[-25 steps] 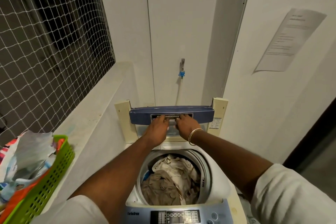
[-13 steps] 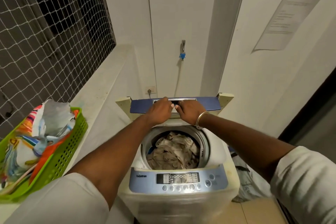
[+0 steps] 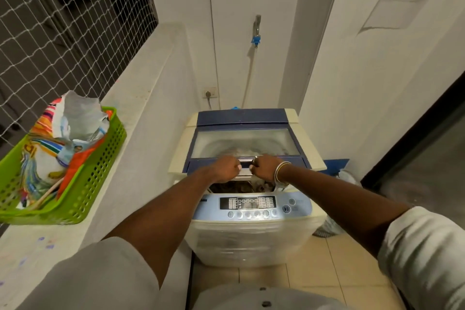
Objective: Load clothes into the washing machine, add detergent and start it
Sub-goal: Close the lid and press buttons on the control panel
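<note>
Fingers of left hand and right hand curl round the handle, lid almost flat over clothes in the washing machine; loading looks done, detergent unknowable, control panel start is left.

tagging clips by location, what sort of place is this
Probably a laundry nook by a netted opening: a white-and-blue top-loading washing machine, a metal wall tap behind it, a green plastic basket on the ledge.
</note>
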